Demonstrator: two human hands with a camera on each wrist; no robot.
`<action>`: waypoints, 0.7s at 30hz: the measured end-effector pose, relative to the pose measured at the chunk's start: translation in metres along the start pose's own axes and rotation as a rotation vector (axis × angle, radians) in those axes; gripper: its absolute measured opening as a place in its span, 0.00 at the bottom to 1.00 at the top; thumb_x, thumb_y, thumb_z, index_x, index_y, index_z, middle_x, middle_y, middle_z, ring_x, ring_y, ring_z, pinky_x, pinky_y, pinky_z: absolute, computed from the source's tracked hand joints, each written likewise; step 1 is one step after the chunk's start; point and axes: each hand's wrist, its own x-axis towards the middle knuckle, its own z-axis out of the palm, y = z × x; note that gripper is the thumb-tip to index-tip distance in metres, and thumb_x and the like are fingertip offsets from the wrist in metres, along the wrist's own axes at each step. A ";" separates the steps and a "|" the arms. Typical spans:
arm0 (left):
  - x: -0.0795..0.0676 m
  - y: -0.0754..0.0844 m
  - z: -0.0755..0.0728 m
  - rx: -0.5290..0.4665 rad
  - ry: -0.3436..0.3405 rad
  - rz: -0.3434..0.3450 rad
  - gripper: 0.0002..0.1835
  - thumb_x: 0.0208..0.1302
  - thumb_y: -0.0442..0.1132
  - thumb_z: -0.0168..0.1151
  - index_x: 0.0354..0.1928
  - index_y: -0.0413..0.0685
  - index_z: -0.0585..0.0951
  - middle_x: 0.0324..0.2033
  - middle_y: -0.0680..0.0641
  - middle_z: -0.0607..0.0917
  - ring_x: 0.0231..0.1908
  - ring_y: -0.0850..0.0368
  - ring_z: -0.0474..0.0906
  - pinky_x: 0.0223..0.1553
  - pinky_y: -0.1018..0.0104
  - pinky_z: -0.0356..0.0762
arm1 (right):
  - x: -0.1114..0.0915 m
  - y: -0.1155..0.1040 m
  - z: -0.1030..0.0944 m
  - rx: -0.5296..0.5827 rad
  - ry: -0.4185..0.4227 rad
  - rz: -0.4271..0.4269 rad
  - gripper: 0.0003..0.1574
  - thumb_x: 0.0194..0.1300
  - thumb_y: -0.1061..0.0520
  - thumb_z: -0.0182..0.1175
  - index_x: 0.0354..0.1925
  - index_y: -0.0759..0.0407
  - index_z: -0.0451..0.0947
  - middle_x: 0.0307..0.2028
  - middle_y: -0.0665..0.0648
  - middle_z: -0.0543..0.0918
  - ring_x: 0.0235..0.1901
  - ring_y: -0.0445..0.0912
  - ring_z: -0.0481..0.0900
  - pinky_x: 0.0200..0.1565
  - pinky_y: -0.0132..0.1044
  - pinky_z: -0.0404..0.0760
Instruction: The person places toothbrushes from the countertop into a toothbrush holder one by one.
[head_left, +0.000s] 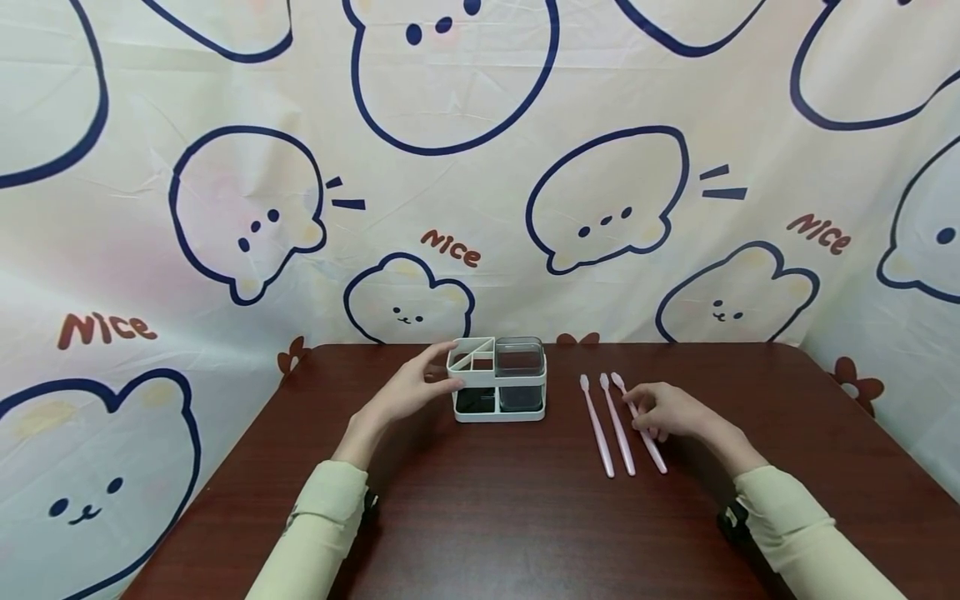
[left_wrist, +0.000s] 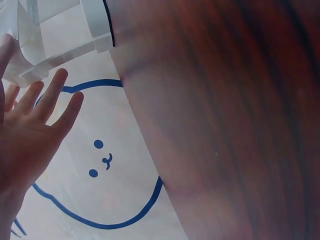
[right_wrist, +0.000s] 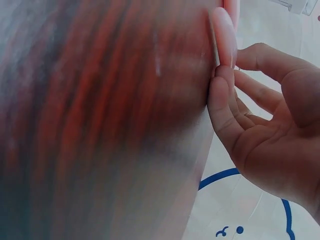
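Grips the white holder [head_left: 498, 381] with the left hand [head_left: 408, 387]. Pinches the rightmost pink toothbrush [head_left: 655, 451] with the right hand [head_left: 672, 411].

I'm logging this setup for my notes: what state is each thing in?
Holder: upright on the table.
Clear cup: inside the holder's right side.
Left toothbrush: lying on the table, untouched.
Middle toothbrush: lying on the table, untouched.
Right toothbrush: held; whether lifted is unclear.
Left hand: gripping the holder's left side.
Right hand: pinching the right toothbrush.
Cloth: hung behind the table, creased.
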 end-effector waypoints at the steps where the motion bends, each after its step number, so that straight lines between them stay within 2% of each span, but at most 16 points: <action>1: 0.000 0.000 0.000 0.000 0.002 -0.001 0.40 0.61 0.60 0.67 0.73 0.67 0.62 0.72 0.49 0.67 0.64 0.44 0.73 0.61 0.43 0.76 | 0.000 -0.001 0.000 -0.005 -0.002 -0.001 0.29 0.62 0.62 0.65 0.61 0.70 0.72 0.32 0.58 0.78 0.23 0.45 0.77 0.26 0.40 0.81; 9: 0.000 -0.002 -0.001 0.001 0.005 -0.002 0.40 0.61 0.60 0.67 0.73 0.67 0.63 0.71 0.49 0.67 0.64 0.44 0.73 0.61 0.43 0.75 | 0.000 -0.002 0.001 -0.014 0.011 -0.004 0.28 0.62 0.63 0.63 0.60 0.70 0.73 0.32 0.59 0.78 0.23 0.45 0.77 0.26 0.39 0.81; 16: 0.000 -0.001 0.000 -0.012 0.008 -0.004 0.40 0.60 0.59 0.68 0.72 0.68 0.63 0.70 0.49 0.69 0.63 0.45 0.74 0.60 0.43 0.76 | 0.000 0.001 -0.002 -0.018 0.105 0.019 0.28 0.64 0.63 0.62 0.62 0.67 0.73 0.37 0.60 0.78 0.25 0.45 0.77 0.27 0.39 0.81; 21: 0.000 -0.001 0.000 -0.020 0.009 0.006 0.39 0.60 0.58 0.68 0.72 0.67 0.64 0.70 0.49 0.69 0.63 0.45 0.74 0.60 0.43 0.76 | 0.000 -0.003 -0.007 -0.010 0.180 -0.010 0.30 0.63 0.63 0.60 0.63 0.66 0.70 0.38 0.62 0.78 0.25 0.46 0.77 0.27 0.38 0.80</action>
